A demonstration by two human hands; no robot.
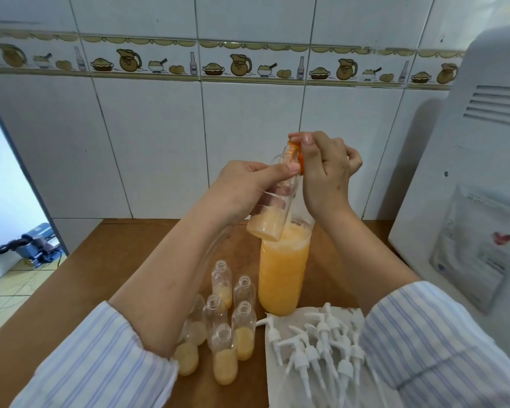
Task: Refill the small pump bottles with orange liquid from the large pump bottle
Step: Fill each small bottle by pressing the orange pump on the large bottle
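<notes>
Your left hand is gripping a small bottle, tilted above the large bottle, while your right hand is pinching what looks like an orange funnel at its neck. Next you're needing it seated straight before filling.

Soft, even light is filling the room, and it is looking bright. The white wall is shining a little. A pale shadow is lying beside the white machine. The wide lens is bending the edges. The sleeves are looking a bit blurry
</notes>
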